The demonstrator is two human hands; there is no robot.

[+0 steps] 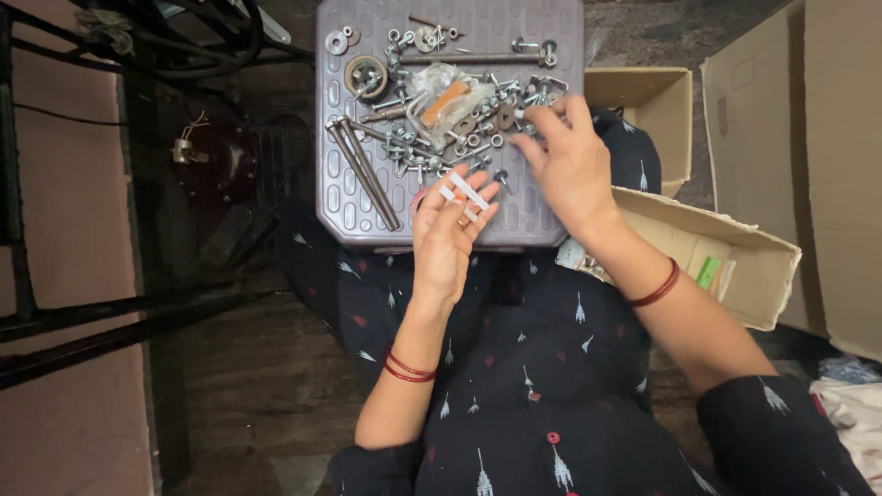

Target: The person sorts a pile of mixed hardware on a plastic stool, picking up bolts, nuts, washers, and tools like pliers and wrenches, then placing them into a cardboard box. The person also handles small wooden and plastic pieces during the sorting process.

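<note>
Grey plastic stool (542, 220) — left hand (447, 234) palm-up, right hand (571, 165) among bolts (432, 147).

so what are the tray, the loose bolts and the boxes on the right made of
Tray: looks like moulded plastic, grey-purple with a dull sheen and ribbed slots. Bolts: metal, bright silvery glints. Boxes: brown cardboard, matte, with a torn flap.

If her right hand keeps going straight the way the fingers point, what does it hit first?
The right hand points up and left across the plastic stool top. Its fingertips are already at the edge of the heap of bolts and washers, so that heap likely comes first, though height above it is unclear.
</note>
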